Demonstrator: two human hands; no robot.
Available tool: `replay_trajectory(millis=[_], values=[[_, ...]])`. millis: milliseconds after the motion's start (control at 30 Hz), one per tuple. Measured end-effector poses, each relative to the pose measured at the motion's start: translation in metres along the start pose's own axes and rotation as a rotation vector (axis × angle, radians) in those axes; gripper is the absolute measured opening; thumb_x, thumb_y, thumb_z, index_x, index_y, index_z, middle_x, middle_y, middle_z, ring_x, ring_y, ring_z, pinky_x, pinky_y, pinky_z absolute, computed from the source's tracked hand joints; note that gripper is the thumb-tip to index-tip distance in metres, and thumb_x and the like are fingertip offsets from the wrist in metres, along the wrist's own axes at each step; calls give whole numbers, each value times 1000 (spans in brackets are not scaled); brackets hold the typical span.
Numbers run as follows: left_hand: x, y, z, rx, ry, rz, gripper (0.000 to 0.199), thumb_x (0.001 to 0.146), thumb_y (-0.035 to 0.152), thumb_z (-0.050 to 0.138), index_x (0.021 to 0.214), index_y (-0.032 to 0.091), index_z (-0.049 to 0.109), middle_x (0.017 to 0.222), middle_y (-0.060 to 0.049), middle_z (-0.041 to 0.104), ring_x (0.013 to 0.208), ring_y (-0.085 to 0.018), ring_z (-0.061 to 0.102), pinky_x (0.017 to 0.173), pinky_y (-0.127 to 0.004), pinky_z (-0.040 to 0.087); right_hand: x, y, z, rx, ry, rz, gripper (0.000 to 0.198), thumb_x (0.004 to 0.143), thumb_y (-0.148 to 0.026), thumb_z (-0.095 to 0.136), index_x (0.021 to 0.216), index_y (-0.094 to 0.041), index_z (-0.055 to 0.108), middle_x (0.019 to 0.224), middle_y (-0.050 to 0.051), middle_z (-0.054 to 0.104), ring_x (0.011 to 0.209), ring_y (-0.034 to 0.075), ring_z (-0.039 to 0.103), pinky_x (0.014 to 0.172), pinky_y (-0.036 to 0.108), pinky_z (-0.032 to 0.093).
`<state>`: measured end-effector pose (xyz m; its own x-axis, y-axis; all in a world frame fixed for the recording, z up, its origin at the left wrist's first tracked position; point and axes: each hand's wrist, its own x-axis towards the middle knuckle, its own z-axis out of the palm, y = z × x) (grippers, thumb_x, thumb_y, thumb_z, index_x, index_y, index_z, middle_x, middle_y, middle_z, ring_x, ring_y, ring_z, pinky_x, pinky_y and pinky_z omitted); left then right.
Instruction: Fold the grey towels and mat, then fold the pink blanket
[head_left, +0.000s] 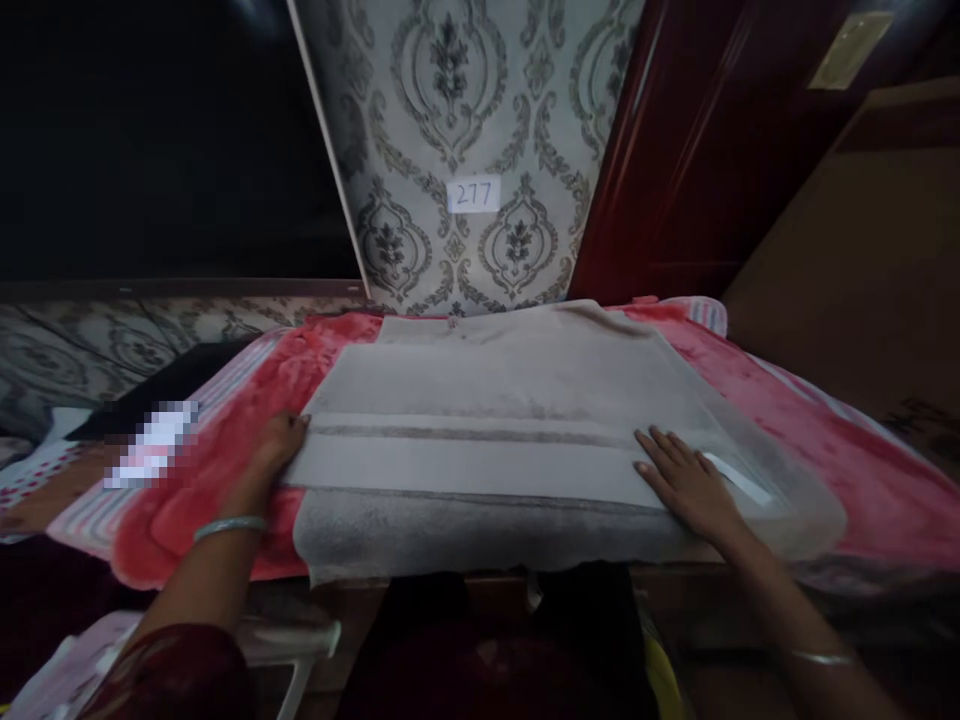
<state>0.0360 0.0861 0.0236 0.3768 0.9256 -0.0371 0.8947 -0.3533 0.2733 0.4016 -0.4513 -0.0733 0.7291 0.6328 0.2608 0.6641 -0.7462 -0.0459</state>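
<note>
One grey, folded plush cloth (480, 380) lies on one red-and-pink plush blanket (757, 405). Of two hands, the left grip (283, 438) curls at the cloth's left edge; whether it pinches the fabric, one cannot tell. The right grip (688, 483) lies flat, released, on the cloth's right part, beside one narrow white strip (739, 478). Uncovered blanket extends past both side edges.

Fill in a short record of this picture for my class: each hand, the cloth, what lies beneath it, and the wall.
Left hand: at the left edge of the pale cloth, fingers curled; grip unclear
Right hand: flat on the cloth's right part, beside a white strip
Cloth: laid out, bands running across it
Beneath: red blanket, showing at both sides
Wall: patterned, with a card reading 277
</note>
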Motion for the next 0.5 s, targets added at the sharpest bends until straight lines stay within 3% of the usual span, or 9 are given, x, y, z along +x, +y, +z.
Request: replay_trajectory(millis=[167,300,433,500], values=[[0,-5,-5,-125,2,13,47,84,48,42,105,18,72,103,-18,74,103,-36,70,91,-46,54,1,4,9,18,34,-6,66,97,-58,24,153,-31,47,159,6,45,148,32,39,115,61,36],[-12,-5,-24,-283,-94,14,49,78,60,51,93,18,70,97,-16,75,102,-35,71,88,-45,56,2,0,11,32,54,2,69,96,-60,24,152,-28,49,160,7,44,148,32,38,116,60,36],[-25,6,-49,-417,-205,76,57,58,72,66,84,21,70,96,-13,77,100,-34,72,84,-41,60,1,-3,9,53,59,20,70,96,-60,23,151,-27,50,160,6,43,149,32,37,116,60,35],[-26,15,-59,-420,-198,94,61,49,74,71,83,23,71,94,-12,78,98,-35,73,81,-40,61,1,-4,8,65,46,22,68,96,-59,25,152,-28,49,160,6,43,149,31,37,117,60,35]])
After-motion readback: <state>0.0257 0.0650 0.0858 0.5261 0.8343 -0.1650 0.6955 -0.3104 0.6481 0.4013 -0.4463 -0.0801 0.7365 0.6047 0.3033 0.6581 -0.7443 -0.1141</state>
